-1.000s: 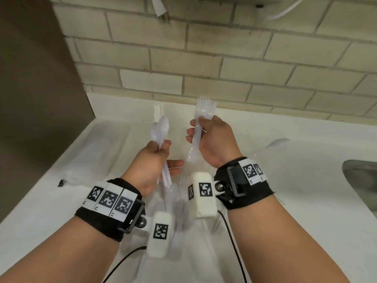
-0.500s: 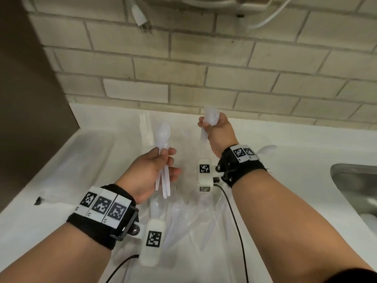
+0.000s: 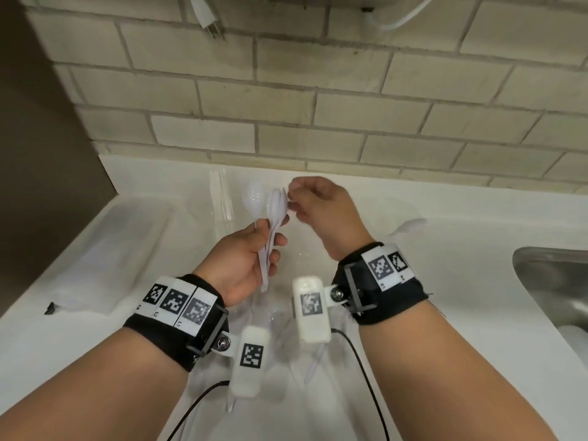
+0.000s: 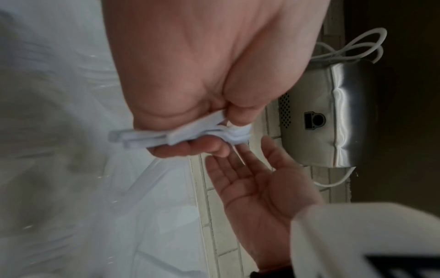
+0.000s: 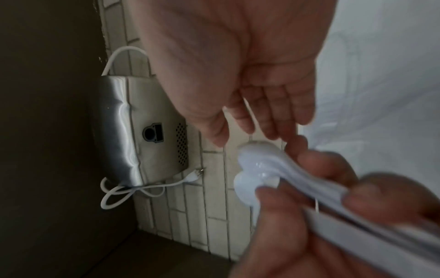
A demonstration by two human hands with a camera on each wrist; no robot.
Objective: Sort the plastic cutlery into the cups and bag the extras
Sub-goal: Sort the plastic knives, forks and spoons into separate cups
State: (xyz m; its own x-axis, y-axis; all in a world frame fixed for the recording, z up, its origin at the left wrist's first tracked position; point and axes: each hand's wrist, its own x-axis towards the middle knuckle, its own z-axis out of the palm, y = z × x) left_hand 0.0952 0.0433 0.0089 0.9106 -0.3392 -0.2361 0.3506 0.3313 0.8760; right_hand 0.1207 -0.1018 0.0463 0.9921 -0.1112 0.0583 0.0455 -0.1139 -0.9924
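Note:
My left hand (image 3: 270, 243) grips the handles of several white plastic spoons (image 3: 275, 205), bowls up, above the white counter (image 3: 461, 281). The left wrist view shows the handles (image 4: 152, 137) pinched between thumb and fingers. My right hand (image 3: 291, 202) is empty, its relaxed fingers at the spoon bowls (image 5: 257, 163); its open palm (image 4: 250, 175) faces the left wrist camera. More clear and white cutlery (image 3: 313, 364) lies on the counter under my wrists. One white spoon (image 3: 410, 226) lies to the right.
A clear holder with clear cutlery (image 3: 221, 198) stands near the brick wall. A clear plastic bag (image 3: 121, 249) lies at the left. A steel sink (image 3: 556, 281) is at the right edge. A steel box with a white cable (image 5: 133, 131) hangs on the wall.
My right hand held forks, carried them to the back of the counter, and is now empty at the spoon bowls. My left hand kept its spoons, now raised and fanned.

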